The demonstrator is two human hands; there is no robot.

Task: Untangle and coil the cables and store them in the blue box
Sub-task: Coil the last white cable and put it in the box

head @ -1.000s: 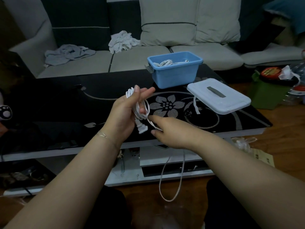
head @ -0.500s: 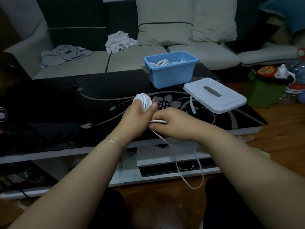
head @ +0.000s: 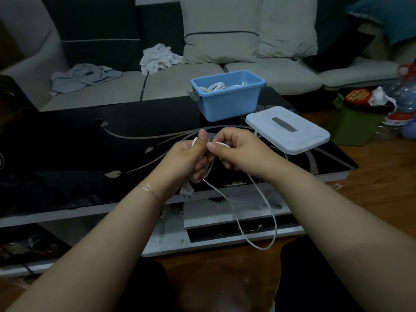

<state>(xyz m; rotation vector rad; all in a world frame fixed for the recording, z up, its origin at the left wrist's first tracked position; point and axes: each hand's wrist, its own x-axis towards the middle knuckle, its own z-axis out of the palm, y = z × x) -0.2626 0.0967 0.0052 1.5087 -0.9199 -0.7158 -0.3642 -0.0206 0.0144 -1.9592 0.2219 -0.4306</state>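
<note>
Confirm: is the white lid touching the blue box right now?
Apart. The head view shows a dark strip of table between the white lid and the blue box.

Both bare forearms are reaching forward and angling inward, so the two hands are meeting close together in the middle of the view. The left hand (head: 184, 161) is curling into a loose fist, thumb pointing up, fingers folding around the white cable (head: 258, 199). The right hand (head: 236, 152) is sitting just beside it, knuckles up, thumb and forefinger pinching the same cable near the left thumb tip. A thin bracelet (head: 147, 188) is circling the left wrist. Both wrists are bending slightly downward.
</note>
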